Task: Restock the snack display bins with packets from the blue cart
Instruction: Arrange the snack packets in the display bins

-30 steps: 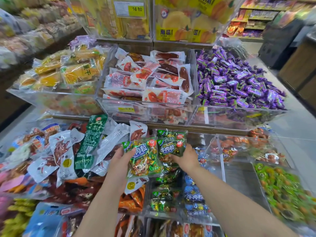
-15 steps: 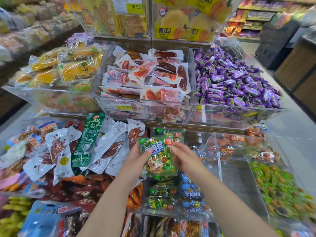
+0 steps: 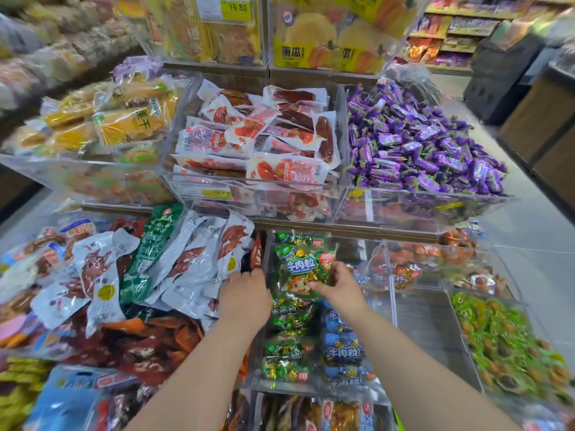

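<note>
**Two grips at one green packet in the clear bin**

One upright green foil packet [image 3: 306,269] with a cartoon face stands towards the back of a clear acrylic bin [image 3: 393,309] on the lower tier. The right grip [image 3: 340,287] pinches the packet's lower right corner, with the thumb across the front and the fingers curled at the edge. The left grip [image 3: 245,293] sits at the packet's left edge with its fingers bent down; I cannot tell whether it has hold of the packet.

Just behind the packet stands one second green packet [image 3: 298,238]. In front of it lie at least three similar green packets [image 3: 286,349], and beside those about three blue foil packets [image 3: 342,351].

Above the packet are three upper bins, holding yellow packs [image 3: 130,122], red-and-white sausage packs [image 3: 258,141] and purple wrapped sweets [image 3: 417,144]. To the left of the packet lies a heap of white vacuum-sealed meat packs [image 3: 186,259].
</note>
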